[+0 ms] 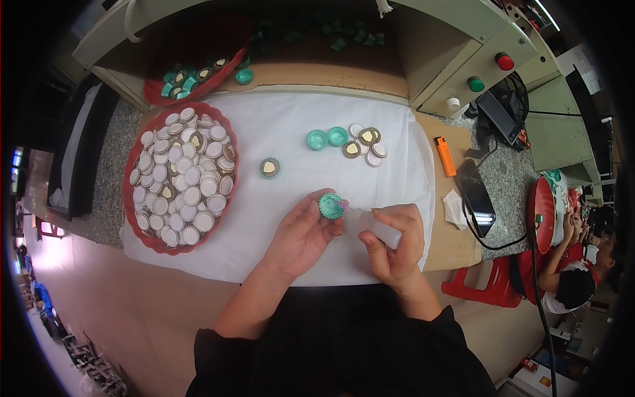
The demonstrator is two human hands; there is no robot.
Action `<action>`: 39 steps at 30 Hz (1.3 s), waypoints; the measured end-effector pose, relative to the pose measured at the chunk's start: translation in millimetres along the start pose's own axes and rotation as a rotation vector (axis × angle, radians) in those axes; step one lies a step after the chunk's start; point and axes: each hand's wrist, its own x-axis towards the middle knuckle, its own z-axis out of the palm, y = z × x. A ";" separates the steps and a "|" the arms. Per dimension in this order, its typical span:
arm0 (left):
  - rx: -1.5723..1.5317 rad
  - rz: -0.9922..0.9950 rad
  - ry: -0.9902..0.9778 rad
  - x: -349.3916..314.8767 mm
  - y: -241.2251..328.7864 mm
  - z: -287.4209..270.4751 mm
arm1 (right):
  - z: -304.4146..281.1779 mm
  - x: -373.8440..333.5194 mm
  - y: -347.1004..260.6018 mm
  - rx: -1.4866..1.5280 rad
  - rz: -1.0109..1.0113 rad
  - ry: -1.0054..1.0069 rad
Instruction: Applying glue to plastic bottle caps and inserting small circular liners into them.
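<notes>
Between the fingers of my left hand (303,231) is a small green fluted cup (330,206), its hollow side facing up. My right hand (399,245) is wrapped round a translucent white squeeze bottle (378,229), tilted to the left. The bottle's pink nozzle tip (343,205) sits at the cup's right rim; whether it touches is too small to tell. Beyond my hands lie two more green fluted cups (317,139) and a small cluster of round scalloped discs (376,149), some white, some with a pale gold centre. A single cup with a gold centre (270,167) lies to the left.
A red scalloped tray (234,169) heaped with white discs stands at left on the white sheet (284,109). Behind it, another red tray (153,92) holds green cups. At right are an orange lighter (445,157), a phone (477,198) and a cable. A person (562,271) sits far right.
</notes>
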 end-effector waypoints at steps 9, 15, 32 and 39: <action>0.038 0.041 0.045 0.8 -1.0 4.6 | -5.9 4.1 -0.5 -0.036 -0.028 -0.027; 0.039 0.055 0.015 0.9 -1.3 2.7 | -12.4 7.9 -3.0 -0.038 -0.017 -0.079; 0.120 0.017 0.042 0.4 -0.3 5.8 | -24.5 11.6 -8.0 0.030 0.140 -0.142; 0.121 -0.017 0.026 0.2 0.3 7.0 | -23.4 9.8 -5.9 0.122 0.213 -0.133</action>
